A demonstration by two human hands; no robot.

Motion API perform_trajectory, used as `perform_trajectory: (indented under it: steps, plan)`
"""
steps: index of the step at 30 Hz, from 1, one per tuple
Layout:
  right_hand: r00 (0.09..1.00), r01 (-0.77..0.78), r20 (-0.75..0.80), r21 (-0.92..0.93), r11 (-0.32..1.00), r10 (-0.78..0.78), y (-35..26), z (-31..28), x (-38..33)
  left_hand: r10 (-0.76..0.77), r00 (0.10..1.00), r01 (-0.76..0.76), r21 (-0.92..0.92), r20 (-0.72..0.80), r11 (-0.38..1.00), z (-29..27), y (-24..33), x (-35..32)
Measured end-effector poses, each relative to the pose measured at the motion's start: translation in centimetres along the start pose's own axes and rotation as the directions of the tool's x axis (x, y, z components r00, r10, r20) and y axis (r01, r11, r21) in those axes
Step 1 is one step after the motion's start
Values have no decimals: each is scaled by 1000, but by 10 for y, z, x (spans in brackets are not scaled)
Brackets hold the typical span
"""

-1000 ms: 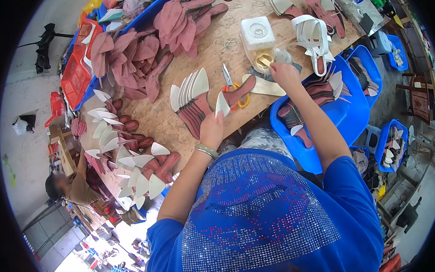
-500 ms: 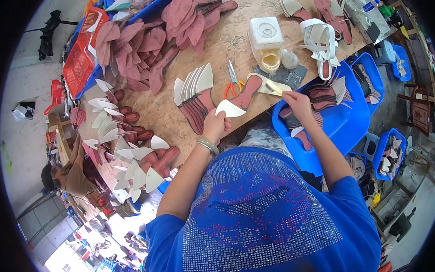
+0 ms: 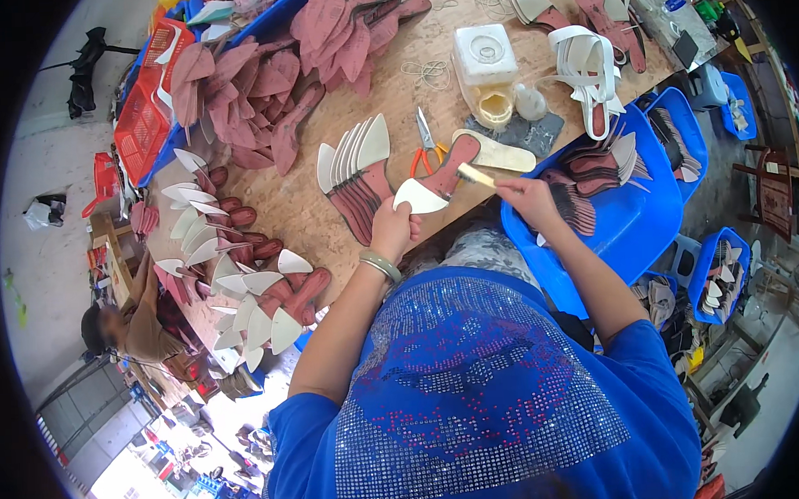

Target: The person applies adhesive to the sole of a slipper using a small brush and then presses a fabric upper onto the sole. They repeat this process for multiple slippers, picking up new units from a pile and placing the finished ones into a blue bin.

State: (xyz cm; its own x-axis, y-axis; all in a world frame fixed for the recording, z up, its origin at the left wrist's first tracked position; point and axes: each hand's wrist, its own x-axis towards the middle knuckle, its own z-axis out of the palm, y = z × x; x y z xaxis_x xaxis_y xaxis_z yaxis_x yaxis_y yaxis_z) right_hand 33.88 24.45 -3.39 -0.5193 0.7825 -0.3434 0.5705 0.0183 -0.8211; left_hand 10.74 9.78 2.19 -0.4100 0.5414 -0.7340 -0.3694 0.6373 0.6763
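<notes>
My left hand (image 3: 393,229) pinches the white pointed end piece (image 3: 420,196) of a reddish insole (image 3: 460,158). That insole lies at the table's near edge. In my right hand (image 3: 530,203) is a small brush (image 3: 478,175) with a pale yellow handle. Its dark bristles are at the insole's edge; whether they touch cannot be made out. Just beyond lies a cream sole-shaped piece (image 3: 502,153). Left of the held insole, a fanned row of similar insoles (image 3: 353,182) with white ends rests on the table. Orange-handled scissors (image 3: 427,147) lie behind it.
A white plastic container (image 3: 489,79) with a cut-open yellowish mouth stands beyond the cream piece. Heaps of reddish insoles (image 3: 254,105) cover the far left; white-tipped ones (image 3: 260,298) line the left edge. A blue bin (image 3: 627,215) with insoles is at right. Another person (image 3: 138,333) is at far left.
My right hand has brought the brush from over the cream piece toward the reddish insole, leftward and slightly nearer me. My left hand keeps hold of the insole in nearly the same place.
</notes>
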Motion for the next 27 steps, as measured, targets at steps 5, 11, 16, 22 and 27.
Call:
perform_trajectory:
  steps: [5,11,16,22,27]
  plan:
    - [997,-27,-74,-170,985,14,-4,-15,36,1,1000,-1,13,-3,1000,-1,-2,0]
    - [970,181,-86,-362,914,-226,-5,-4,76,-4,1000,4,31,12,1000,1,3,-3]
    - [948,286,-37,-326,901,-315,-14,12,71,-35,999,35,-17,-7,999,4,4,-4]
    - [970,245,46,-211,946,-241,-37,15,21,-15,1000,14,14,18,1000,5,4,-4]
    - [978,129,155,52,990,-136,-49,48,2,-3,1000,3,42,-1,999,11,6,-6]
